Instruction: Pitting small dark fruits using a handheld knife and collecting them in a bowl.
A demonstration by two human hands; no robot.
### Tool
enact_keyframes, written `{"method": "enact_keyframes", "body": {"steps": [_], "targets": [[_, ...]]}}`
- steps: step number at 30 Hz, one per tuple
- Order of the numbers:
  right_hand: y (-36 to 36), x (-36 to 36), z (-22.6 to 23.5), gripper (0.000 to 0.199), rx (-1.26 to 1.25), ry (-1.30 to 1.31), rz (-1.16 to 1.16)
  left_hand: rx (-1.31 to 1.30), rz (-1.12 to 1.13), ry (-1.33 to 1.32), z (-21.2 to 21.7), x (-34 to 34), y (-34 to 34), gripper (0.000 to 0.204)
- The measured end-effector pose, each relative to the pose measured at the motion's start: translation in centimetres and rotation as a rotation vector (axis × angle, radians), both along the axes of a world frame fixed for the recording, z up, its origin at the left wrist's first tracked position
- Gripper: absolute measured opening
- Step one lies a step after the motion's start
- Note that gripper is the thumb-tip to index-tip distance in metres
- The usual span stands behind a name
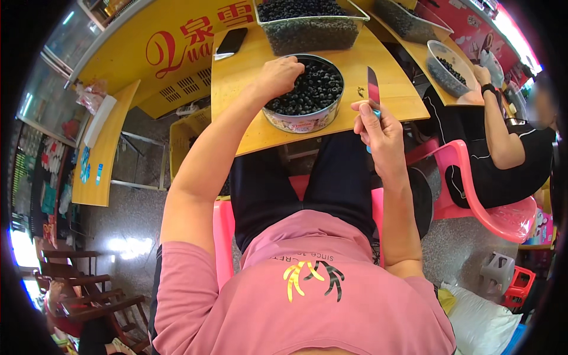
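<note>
A round tin tub [302, 123] with a printed side stands on the yellow table, filled with small dark round fruits [316, 86]. My left hand [280, 77] is at the tub's left rim, its fingers curled down against the fruits. The fingertips are out of sight, so whatever they pinch is hidden. To the right of the tub, my right hand [381, 130] is wrapped round the blue handle of a small knife [373, 87]. The knife's blade points up and away from me, apart from the fruits.
Behind the tub stands a clear plastic bin [310, 36] of dark fruits. A phone [231, 41] lies at the table's far left. Dark scraps [361, 92] lie near the knife. At right, a co-worker's hand [482, 75] is beside a clear bowl [441, 78] of fruits.
</note>
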State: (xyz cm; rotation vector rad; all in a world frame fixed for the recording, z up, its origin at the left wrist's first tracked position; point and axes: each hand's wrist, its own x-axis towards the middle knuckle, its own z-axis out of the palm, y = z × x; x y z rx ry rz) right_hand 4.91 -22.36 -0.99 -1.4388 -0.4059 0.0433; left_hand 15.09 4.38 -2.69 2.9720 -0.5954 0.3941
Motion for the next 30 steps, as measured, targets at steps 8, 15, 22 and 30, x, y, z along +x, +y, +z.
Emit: {"method": "enact_keyframes", "body": {"steps": [8, 15, 22, 30], "targets": [[0.7, 0.3, -0.8, 0.025, 0.024, 0.043, 0.031, -0.713, -0.098, 0.252, 3.5, -5.5, -1.6, 0.023], [3.5, -0.9, -0.7, 0.025, 0.114, 0.094, 0.095, -0.891, -0.159, 0.124, 3.9, -13.4, -5.1, 0.020], [4.3, -1.1, -0.8, 0.025, 0.157, 0.125, 0.140, -0.680, -0.189, 0.120, 5.2, -14.9, -5.2, 0.012], [3.7, -1.4, -0.5, 0.021, 0.289, 0.379, 0.313, -1.432, -0.139, 0.465, 2.3, -15.3, -5.4, 0.017]]}}
